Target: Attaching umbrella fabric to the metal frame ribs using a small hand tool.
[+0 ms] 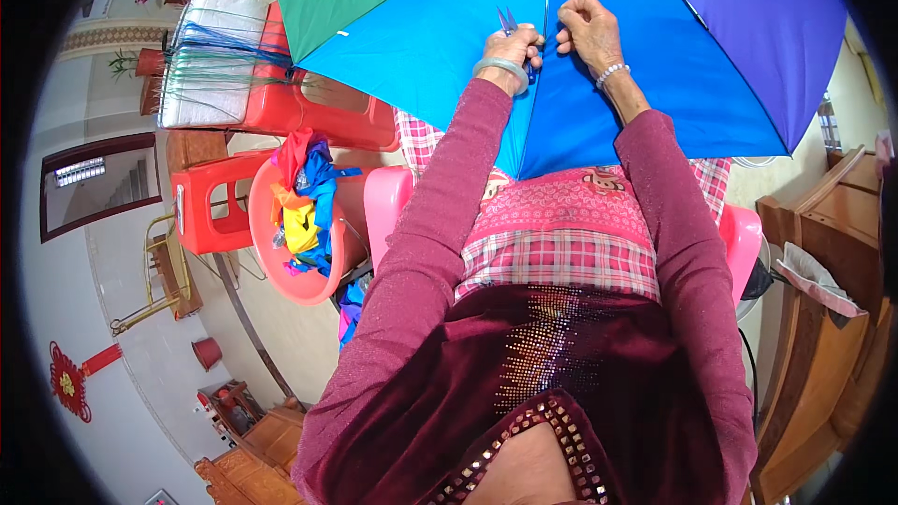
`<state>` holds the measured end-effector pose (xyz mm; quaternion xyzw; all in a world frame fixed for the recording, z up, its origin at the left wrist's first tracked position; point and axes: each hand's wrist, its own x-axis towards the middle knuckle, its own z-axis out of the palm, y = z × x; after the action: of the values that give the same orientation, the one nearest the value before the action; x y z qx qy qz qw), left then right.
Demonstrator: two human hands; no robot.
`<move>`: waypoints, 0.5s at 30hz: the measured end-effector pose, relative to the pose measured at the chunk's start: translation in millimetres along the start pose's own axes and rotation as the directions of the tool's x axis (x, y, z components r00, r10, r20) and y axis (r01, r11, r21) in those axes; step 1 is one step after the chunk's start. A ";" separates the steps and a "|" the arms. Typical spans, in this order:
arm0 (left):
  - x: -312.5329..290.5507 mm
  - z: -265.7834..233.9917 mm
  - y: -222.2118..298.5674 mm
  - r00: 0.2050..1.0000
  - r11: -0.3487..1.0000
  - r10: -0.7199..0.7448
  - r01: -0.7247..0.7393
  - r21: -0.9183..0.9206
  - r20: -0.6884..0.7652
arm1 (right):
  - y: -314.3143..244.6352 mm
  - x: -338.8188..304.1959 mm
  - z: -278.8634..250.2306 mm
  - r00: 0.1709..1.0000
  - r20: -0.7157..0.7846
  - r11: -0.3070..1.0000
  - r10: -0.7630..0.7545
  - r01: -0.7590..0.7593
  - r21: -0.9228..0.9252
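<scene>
An open umbrella with green, light blue, blue and purple panels spreads over my lap, its inner ribs facing me. My left hand is closed around a small pair of thread snips, blades pointing up and away, beside the rib between the two blue panels. Right of that rib, my right hand is raised over the blue panel with thumb and forefinger pinched together. Whatever lies in that pinch is too small to make out.
A pink checked apron covers my lap. On the left, a red stool bears a white foam block strung with blue and green threads. Nearby stand another red stool and a pink basin of colourful cloth. Wooden furniture stands right.
</scene>
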<state>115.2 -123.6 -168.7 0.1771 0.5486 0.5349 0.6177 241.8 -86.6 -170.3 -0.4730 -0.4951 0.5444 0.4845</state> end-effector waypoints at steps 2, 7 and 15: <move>-0.4 -1.2 1.4 1.000 1.000 -0.010 0.010 -0.029 0.000 | 1.2 1.6 -0.5 0.999 -0.014 0.999 -0.044 0.043 -0.024; 1.7 -7.1 3.9 0.998 0.989 -0.054 0.057 -0.135 0.029 | 4.0 2.8 1.6 0.998 -0.057 0.994 0.042 -0.036 0.099; 2.5 -5.4 0.2 0.998 0.999 0.043 -0.043 -0.005 -0.034 | -12.7 1.9 -4.7 0.994 0.080 0.956 0.069 -0.089 0.279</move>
<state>110.0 -123.4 -171.6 0.1778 0.5536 0.5526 0.5972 247.1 -83.9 -157.9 -0.3995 -0.4095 0.6443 0.5075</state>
